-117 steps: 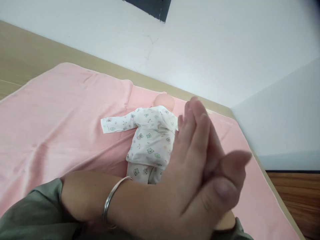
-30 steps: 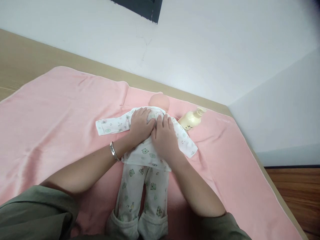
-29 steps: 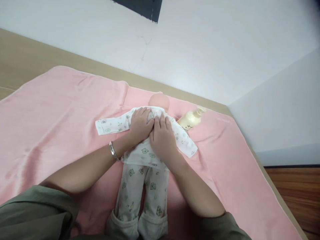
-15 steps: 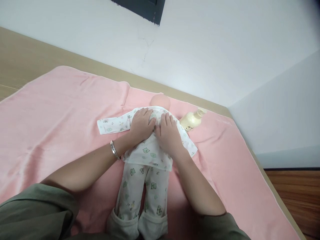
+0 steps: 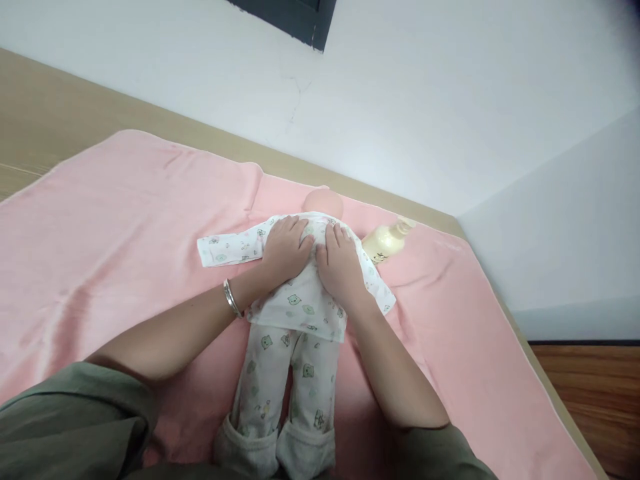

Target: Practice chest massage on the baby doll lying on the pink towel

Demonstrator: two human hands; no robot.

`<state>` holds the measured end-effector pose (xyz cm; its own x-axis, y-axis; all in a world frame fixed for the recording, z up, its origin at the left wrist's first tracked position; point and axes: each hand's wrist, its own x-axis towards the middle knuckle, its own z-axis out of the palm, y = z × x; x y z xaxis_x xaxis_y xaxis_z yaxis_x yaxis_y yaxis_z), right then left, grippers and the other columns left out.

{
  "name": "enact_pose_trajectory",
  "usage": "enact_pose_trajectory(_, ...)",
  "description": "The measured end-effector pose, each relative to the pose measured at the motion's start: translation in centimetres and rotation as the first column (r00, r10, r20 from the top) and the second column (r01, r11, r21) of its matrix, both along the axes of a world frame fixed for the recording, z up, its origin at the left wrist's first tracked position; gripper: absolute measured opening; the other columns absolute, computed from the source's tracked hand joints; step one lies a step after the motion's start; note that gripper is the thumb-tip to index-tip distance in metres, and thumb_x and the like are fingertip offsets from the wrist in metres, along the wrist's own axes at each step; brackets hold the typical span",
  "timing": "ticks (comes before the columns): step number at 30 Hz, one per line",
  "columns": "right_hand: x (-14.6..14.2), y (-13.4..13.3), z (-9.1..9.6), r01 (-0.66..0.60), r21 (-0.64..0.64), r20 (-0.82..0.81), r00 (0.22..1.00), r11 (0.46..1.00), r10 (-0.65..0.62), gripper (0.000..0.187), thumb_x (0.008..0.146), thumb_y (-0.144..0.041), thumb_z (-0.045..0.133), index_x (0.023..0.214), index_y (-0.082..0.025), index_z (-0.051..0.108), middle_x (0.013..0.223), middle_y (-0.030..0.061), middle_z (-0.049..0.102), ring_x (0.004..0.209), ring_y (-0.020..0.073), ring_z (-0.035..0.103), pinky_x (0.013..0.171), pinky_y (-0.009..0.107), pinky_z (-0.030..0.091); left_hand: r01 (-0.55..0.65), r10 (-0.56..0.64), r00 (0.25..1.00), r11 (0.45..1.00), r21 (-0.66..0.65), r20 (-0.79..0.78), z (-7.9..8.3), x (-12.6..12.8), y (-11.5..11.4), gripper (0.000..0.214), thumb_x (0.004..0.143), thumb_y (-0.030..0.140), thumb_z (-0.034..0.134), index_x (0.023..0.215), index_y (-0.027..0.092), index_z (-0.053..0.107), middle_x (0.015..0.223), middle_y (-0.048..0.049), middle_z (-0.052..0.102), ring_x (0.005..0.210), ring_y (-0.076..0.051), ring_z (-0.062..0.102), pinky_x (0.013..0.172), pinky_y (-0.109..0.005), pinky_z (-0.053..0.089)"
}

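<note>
A baby doll lies on the pink cloth, its bald head toward the wall. It wears a white printed long-sleeved top and matching printed pants with turned-up cuffs. Flat on the left part of the top's chest rests my left hand, fingers stretched out. My right hand lies flat on the right part, fingers pointing toward the head. A small gap separates the two thumbs. Both hands are open and grip nothing. The doll's arms are covered by the sleeves.
Beside the doll's right-hand sleeve a cream pump bottle lies on the cloth. Behind is a white wall, with a beige table edge along it. A dark wood surface shows at the lower right.
My hands have moved slightly apart, so the thumbs that nearly touched now have a gap between them. The doll and the bottle stay where they were; the view has shifted a little.
</note>
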<state>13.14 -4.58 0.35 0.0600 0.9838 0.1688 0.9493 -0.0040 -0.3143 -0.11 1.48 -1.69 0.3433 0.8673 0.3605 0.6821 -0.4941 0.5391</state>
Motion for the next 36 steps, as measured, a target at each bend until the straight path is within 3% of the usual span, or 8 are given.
enact_pose_trajectory(6,-3.4,-2.6,0.4,-0.010,0.066,0.095,0.995,0.998,0.003,0.059,0.102,-0.023,0.033,0.155,-0.001,0.046,0.167,0.0233,0.041,0.160,0.0387,0.030,0.129,0.057,0.030,0.007,-0.008,0.996,1.000,-0.009,-0.090,0.6,-0.4,0.2,0.038,0.099,0.028,0.037,0.116,0.011,0.067,0.112,-0.0166,0.071,0.107,-0.031,0.063,0.103,-0.048,0.050)
enact_pose_trajectory(9,-2.1,-1.2,0.0,0.006,0.038,-0.020,1.000,0.999,-0.006,0.060,0.102,-0.026,0.030,0.156,-0.006,0.046,0.168,0.0179,0.040,0.161,0.0350,0.028,0.131,0.058,0.027,0.022,-0.023,0.983,1.000,-0.009,-0.183,1.2,-0.5,-0.1,0.040,0.101,0.027,0.034,0.116,0.010,0.066,0.112,-0.0189,0.070,0.107,-0.032,0.063,0.103,-0.049,0.049)
enact_pose_trajectory(13,0.7,1.1,-0.6,0.022,0.018,-0.133,0.991,1.000,-0.019,0.063,0.105,-0.037,0.027,0.161,-0.011,0.038,0.172,0.0159,0.034,0.163,0.0307,0.024,0.132,0.059,0.023,0.002,0.002,0.974,1.000,0.016,-0.224,1.9,0.0,-1.8,0.044,0.104,0.029,0.033,0.131,0.006,0.060,0.133,-0.0233,0.065,0.128,-0.036,0.057,0.114,-0.054,0.044)
enact_pose_trajectory(18,1.8,1.5,-0.3,-0.014,-0.041,-0.084,0.996,0.999,0.011,0.068,0.105,-0.039,0.027,0.161,0.000,0.033,0.172,0.0226,0.029,0.164,0.0340,0.019,0.133,0.057,0.021,0.078,-0.074,0.959,0.997,0.002,-0.274,2.4,0.5,-3.6,0.044,0.101,0.019,0.037,0.137,0.004,0.056,0.146,-0.0256,0.057,0.144,-0.037,0.048,0.121,-0.053,0.038)
enact_pose_trajectory(23,0.1,-1.0,1.0,-0.048,-0.056,0.099,0.994,0.997,0.053,0.066,0.105,-0.034,0.030,0.158,0.003,0.036,0.167,0.0268,0.037,0.160,0.0373,0.030,0.129,0.058,0.030,0.158,-0.155,0.962,0.987,-0.008,-0.225,2.4,-0.5,-1.2,0.030,0.099,0.017,0.036,0.103,0.013,0.066,0.118,-0.0189,0.069,0.119,-0.033,0.061,0.109,-0.050,0.047)
enact_pose_trajectory(27,-1.5,-2.8,1.9,-0.056,-0.048,0.187,0.980,0.997,0.064,0.062,0.103,-0.031,0.037,0.155,0.002,0.044,0.163,0.0270,0.045,0.155,0.0390,0.040,0.127,0.057,0.033,0.112,-0.124,0.973,0.991,-0.071,-0.195,2.5,-1.1,0.8,0.029,0.099,0.020,0.037,0.089,0.017,0.064,0.098,-0.0153,0.071,0.096,-0.029,0.064,0.096,-0.047,0.051)
enact_pose_trajectory(32,-0.1,-1.1,2.1,-0.017,-0.113,0.010,1.000,0.993,0.018,0.057,0.102,-0.028,0.033,0.151,-0.006,0.051,0.162,0.0199,0.049,0.155,0.0353,0.041,0.127,0.055,0.036,0.055,-0.060,0.972,0.998,-0.028,-0.228,2.4,-0.5,-0.9,0.038,0.102,0.025,0.032,0.113,0.009,0.065,0.119,-0.0226,0.069,0.117,-0.034,0.061,0.108,-0.053,0.046)
enact_pose_trajectory(36,2.1,1.1,1.5,-0.099,-0.087,-0.035,0.995,0.991,0.097,0.052,0.102,-0.026,0.028,0.140,-0.008,0.059,0.157,0.0204,0.055,0.152,0.0334,0.043,0.125,0.055,0.037,0.088,-0.097,0.957,0.995,-0.047,-0.272,2.3,0.1,-3.2,0.046,0.100,0.023,0.037,0.137,0.004,0.056,0.145,-0.0258,0.058,0.144,-0.038,0.047,0.119,-0.054,0.039)
